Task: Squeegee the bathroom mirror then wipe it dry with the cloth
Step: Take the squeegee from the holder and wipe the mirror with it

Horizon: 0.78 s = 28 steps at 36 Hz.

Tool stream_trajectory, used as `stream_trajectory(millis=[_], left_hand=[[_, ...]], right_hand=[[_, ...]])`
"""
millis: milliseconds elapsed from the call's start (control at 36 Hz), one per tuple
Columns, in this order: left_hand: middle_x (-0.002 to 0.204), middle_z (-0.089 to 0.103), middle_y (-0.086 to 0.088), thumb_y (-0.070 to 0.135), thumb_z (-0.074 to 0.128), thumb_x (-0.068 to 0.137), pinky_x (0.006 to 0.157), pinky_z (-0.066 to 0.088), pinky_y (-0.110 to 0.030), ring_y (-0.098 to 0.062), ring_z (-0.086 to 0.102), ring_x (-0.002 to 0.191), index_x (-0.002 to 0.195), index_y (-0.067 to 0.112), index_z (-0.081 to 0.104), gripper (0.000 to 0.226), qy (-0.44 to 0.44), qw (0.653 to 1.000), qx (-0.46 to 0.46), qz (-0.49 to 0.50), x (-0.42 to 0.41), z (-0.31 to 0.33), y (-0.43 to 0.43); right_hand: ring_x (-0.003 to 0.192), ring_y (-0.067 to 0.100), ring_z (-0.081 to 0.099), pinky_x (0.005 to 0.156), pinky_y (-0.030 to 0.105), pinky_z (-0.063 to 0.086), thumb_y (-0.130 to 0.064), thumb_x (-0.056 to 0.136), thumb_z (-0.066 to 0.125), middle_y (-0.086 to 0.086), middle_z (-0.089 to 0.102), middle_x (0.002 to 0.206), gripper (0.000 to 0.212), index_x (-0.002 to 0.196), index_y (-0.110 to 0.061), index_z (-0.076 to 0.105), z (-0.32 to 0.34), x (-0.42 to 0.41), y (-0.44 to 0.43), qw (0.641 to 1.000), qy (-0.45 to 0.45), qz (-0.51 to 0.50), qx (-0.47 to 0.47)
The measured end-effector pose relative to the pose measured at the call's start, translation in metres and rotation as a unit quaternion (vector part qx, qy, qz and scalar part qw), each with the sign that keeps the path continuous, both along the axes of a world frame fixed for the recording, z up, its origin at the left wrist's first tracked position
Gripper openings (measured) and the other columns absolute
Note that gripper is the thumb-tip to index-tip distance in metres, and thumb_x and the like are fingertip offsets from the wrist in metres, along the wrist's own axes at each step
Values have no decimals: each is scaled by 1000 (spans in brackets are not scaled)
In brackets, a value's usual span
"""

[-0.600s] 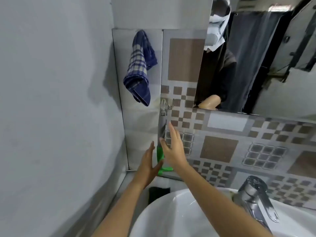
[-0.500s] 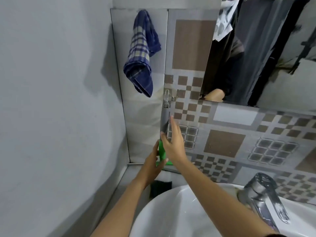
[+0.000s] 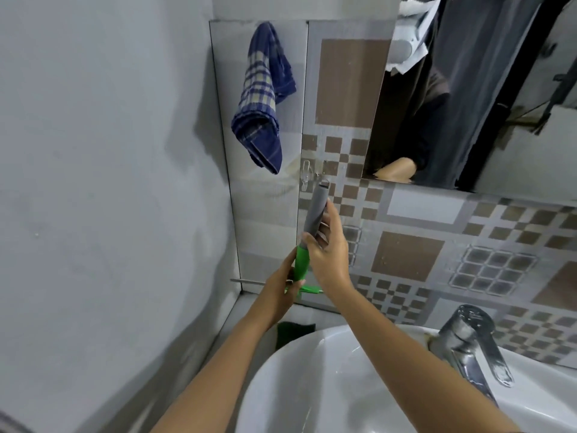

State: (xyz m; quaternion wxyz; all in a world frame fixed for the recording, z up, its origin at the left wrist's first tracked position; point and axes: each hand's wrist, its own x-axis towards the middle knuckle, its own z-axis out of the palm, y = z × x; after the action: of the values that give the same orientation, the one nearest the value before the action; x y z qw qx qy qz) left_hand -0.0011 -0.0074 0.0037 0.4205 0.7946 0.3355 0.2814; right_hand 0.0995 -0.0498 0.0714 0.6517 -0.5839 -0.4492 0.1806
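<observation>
Our right hand (image 3: 327, 254) wraps the squeegee (image 3: 307, 242) by its matte grey cylindrical grip, while our left hand (image 3: 281, 295), just below, pinches the glossy green plastic neck above the flat blade. Up and left of both hands, the soft blue checked cloth (image 3: 262, 98) hangs crumpled on smooth tile; the mirror (image 3: 484, 89) gleams up to the right.

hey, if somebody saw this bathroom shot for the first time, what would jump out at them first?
Probably the green-and-grey squeegee at centre, held upright by both hands against the patterned tiles. Next, the blue checked cloth hanging on the wall up left, and the mirror at upper right above the white sink.
</observation>
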Motion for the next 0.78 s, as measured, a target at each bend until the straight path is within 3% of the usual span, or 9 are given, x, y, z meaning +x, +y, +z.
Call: stream_trajectory(millis=[83, 167, 278, 389, 528, 639, 722, 778], left_hand=[[133, 50, -1, 21, 47, 95, 96, 44, -31, -13, 50, 115, 134, 53, 13, 62, 17, 999, 40, -25, -6, 14, -2], [141, 43, -1, 29, 45, 96, 100, 42, -33, -16, 47, 122, 140, 48, 12, 57, 39, 993, 86, -65, -13, 37, -6], [142, 42, -5, 23, 45, 96, 103, 41, -40, -22, 46, 124, 138, 49, 10, 61, 83, 984, 123, -98, -13, 70, -8], [144, 39, 0, 14, 47, 95, 105, 39, -40, -19, 43, 127, 125, 65, 11, 69, 105, 974, 131, -154, -12, 96, -16], [138, 45, 4, 11, 50, 92, 102, 40, -35, -12, 45, 120, 130, 54, 31, 61, 65, 975, 163, -134, -11, 106, -24], [105, 54, 11, 15, 49, 94, 76, 41, -20, -1, 50, 85, 128, 47, 34, 49, 42, 967, 222, -122, -3, 116, -37], [108, 56, 5, 11, 49, 94, 77, 39, -17, -4, 49, 90, 132, 32, 42, 44, 30, 956, 254, -141, 6, 126, -47], [109, 56, 7, 9, 49, 93, 81, 38, -16, -2, 48, 93, 131, 25, 49, 41, 19, 947, 282, -155, 12, 133, -54]], right_hand=[[117, 13, 49, 91, 24, 49, 2, 86, 58, -3, 45, 129, 73, 143, -25, 22, 15, 6, -13, 1000, 3, 23, 18], [115, 14, 51, 91, 31, 52, 6, 85, 57, -7, 46, 123, 74, 142, -24, 21, 36, 14, -31, 998, 3, 35, 45], [111, 13, 55, 79, 23, 56, 11, 82, 58, -6, 46, 124, 79, 143, -21, 19, 68, 29, -58, 995, 36, 31, 89], [101, 7, 58, 77, 20, 54, 11, 76, 65, 4, 51, 119, 63, 126, -17, 40, 94, 54, -92, 992, 12, -6, 125], [84, 14, 63, 71, 21, 54, -7, 64, 82, 4, 64, 94, 41, 95, -24, 61, 104, 100, -143, 996, -85, -29, 16], [78, 4, 65, 72, 10, 51, -9, 64, 82, -2, 69, 88, 29, 88, -17, 68, 103, 123, -182, 978, -186, -4, -97], [79, -4, 64, 80, 11, 52, -14, 67, 81, -10, 67, 90, 31, 96, -20, 70, 107, 130, -203, 942, -289, -8, -168], [81, 1, 61, 83, 15, 51, -18, 70, 79, -10, 65, 93, 35, 104, -19, 69, 110, 133, -210, 891, -398, -12, -216]])
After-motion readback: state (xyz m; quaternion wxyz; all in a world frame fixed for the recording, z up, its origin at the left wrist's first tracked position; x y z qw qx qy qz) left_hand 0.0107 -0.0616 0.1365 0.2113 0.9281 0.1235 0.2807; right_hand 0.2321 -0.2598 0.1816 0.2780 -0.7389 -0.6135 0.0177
